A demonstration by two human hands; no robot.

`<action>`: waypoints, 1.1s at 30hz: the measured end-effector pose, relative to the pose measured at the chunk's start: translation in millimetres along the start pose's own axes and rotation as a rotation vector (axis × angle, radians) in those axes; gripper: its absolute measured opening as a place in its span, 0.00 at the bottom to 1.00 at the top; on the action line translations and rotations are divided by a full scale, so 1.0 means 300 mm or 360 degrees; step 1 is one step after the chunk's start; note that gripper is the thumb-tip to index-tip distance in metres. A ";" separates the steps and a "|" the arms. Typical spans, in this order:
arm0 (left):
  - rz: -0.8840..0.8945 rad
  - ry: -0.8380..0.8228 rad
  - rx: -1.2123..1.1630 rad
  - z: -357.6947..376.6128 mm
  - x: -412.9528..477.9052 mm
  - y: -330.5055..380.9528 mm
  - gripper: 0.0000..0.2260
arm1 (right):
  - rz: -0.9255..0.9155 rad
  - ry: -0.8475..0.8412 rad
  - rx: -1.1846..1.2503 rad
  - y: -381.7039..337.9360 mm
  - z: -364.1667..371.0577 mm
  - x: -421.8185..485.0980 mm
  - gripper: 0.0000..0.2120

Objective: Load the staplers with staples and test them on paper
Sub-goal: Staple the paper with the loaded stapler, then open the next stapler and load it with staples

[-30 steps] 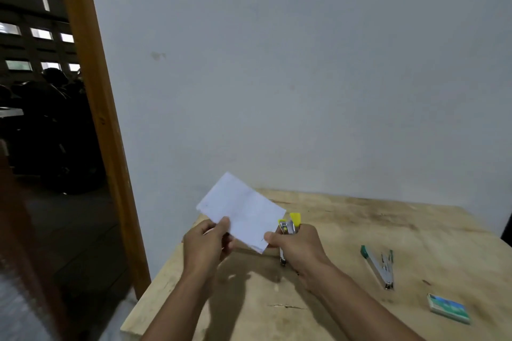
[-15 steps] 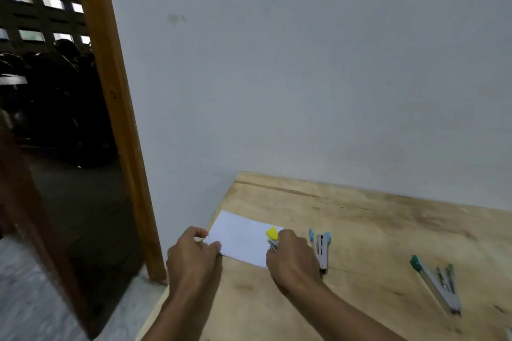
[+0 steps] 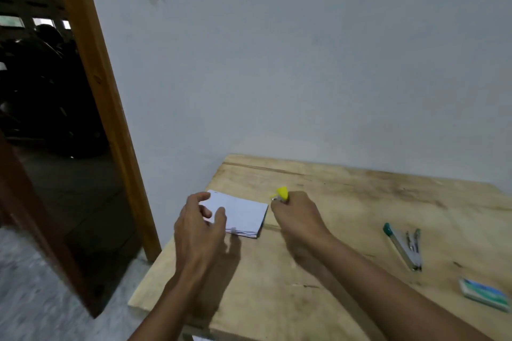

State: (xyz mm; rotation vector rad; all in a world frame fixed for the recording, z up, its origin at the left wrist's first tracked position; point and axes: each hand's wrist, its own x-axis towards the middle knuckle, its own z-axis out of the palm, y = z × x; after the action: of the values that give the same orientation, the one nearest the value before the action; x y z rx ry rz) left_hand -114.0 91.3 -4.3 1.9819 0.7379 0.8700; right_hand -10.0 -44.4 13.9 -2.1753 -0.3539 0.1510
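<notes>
Hovering the left hand (image 3: 199,232) over the near-left end of the paper (image 3: 245,213), with fingers loosely curved and spread, thumb well off the forefinger, pinching nothing. Not managing to tell whether any fingertip is touching the sheet.

Seeing the paper lying flat on the table (image 3: 360,196), close to the left edge, and showing layered edges along the near side, so folded or stacked.

Clamping the right hand (image 3: 297,219) round the yellow stapler (image 3: 282,193), just right of the paper, with only the yellow tip and a glint of metal poking out past the knuckles on the far side. Too blurred for judging whether the stapler is touching the wood or the paper's corner.

Spotting the green stapler (image 3: 407,246) over to the right, well apart from both hands, lying on the table swung open, with the green-tipped end pointing away.

Catching a box (image 3: 484,293) nearer the right edge, white and green, lying flat, just beyond the green stapler and closer to the camera.

Taking in a plain pale wall (image 3: 304,63) behind the table, and a wooden door frame (image 3: 105,108) leaning across the left side, with a dark room (image 3: 41,97) opening behind it.
</notes>
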 end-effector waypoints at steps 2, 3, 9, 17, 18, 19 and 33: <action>0.0143 -0.0188 -0.0080 0.054 -0.078 0.064 0.12 | 0.0081 0.0000 0.0243 0.020 -0.098 0.023 0.10; 0.0184 -0.0314 -0.0111 0.091 -0.116 0.094 0.12 | 0.0125 0.0035 0.0326 0.040 -0.144 0.028 0.09; 0.0214 -0.0777 0.0006 0.345 -0.327 0.225 0.17 | 0.0422 0.0070 0.0417 0.211 -0.309 -0.020 0.08; 0.0342 -0.0698 0.0207 0.461 -0.369 0.247 0.08 | 0.0581 0.0366 0.0352 0.336 -0.313 -0.004 0.14; 0.0365 -0.0706 0.0233 0.471 -0.362 0.244 0.08 | 0.0586 0.0399 0.0331 0.332 -0.312 0.002 0.14; 0.0375 -0.0721 0.0278 0.476 -0.356 0.242 0.09 | 0.0581 0.0398 0.0311 0.330 -0.309 0.008 0.13; 0.0464 -0.0572 0.0227 0.520 -0.348 0.273 0.15 | 0.0419 0.0504 -0.0193 0.349 -0.390 0.079 0.11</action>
State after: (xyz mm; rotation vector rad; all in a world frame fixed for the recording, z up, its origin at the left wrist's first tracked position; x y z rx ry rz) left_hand -38.0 -96.9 -30.8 2.3299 0.3161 0.6082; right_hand 60.7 -185.7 -1.3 -2.3133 0.1061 -0.0718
